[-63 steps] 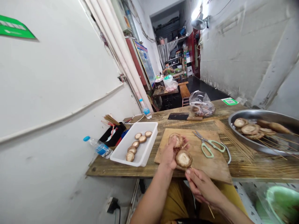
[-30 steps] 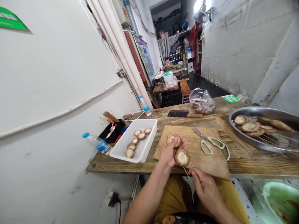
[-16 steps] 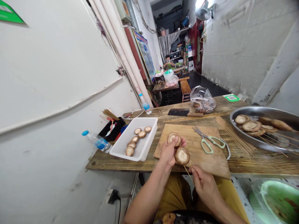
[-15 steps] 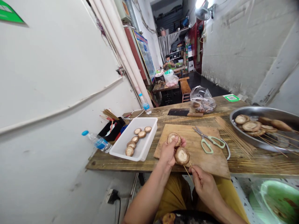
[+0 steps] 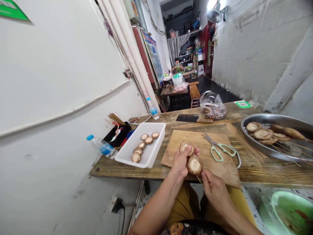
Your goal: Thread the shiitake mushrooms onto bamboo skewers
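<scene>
My left hand (image 5: 180,162) is closed on two brown shiitake mushrooms threaded on a thin bamboo skewer (image 5: 199,180): the near mushroom (image 5: 195,164) and the far mushroom (image 5: 187,148) touch each other. My right hand (image 5: 213,189) pinches the skewer's lower end just below the near mushroom. Both hands hover over the front edge of a wooden cutting board (image 5: 212,163).
A white tray (image 5: 156,153) with several mushrooms lies left of the board. Green-handled scissors (image 5: 218,149) lie on the board, loose skewers (image 5: 242,143) beside it. A metal basin (image 5: 271,150) holds skewered mushrooms at right. A cleaver (image 5: 187,118), plastic bag (image 5: 212,107), water bottles (image 5: 102,147) and a distant seated person (image 5: 177,66) are behind.
The near mushroom has slid up the skewer against the far one. Both hands shifted slightly right and my right hand moved closer under the mushroom.
</scene>
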The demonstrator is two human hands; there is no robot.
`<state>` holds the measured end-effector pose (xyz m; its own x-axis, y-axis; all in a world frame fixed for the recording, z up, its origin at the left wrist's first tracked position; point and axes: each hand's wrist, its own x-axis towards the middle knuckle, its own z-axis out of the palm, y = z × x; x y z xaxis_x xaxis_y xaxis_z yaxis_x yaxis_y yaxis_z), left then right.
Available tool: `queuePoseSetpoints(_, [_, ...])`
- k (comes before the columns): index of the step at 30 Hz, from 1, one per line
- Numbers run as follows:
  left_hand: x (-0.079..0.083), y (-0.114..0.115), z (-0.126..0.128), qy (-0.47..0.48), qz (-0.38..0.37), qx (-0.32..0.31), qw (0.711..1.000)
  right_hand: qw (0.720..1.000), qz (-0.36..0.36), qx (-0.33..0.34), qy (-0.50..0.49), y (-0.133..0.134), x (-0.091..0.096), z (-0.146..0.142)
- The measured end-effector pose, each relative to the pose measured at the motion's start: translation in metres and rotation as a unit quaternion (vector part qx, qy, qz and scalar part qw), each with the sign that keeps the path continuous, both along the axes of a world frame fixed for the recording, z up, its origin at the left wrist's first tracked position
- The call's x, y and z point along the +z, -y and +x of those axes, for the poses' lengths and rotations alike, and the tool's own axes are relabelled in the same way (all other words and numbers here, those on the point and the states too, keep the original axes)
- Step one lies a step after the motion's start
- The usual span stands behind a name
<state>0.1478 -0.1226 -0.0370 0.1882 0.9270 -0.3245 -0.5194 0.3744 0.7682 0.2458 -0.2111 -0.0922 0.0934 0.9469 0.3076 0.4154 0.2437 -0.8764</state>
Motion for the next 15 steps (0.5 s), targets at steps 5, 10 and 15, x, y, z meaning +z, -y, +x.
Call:
queuePoseSetpoints(5, [0.003,-0.004,-0.005,0.089,0.016,-0.079,0.993,0.999,-0.025,0.017,-0.037,-0.006,0.004,0.01])
queuePoseSetpoints(10, [-0.004,0.004,-0.006,0.1,0.04,-0.04,0.993,0.993,-0.063,0.057,-0.08,-0.008,0.0,0.007])
queuePoseSetpoints(15, [0.004,0.022,-0.006,0.096,0.051,-0.052,0.993,0.991,-0.075,0.079,-0.082,-0.001,0.001,0.005])
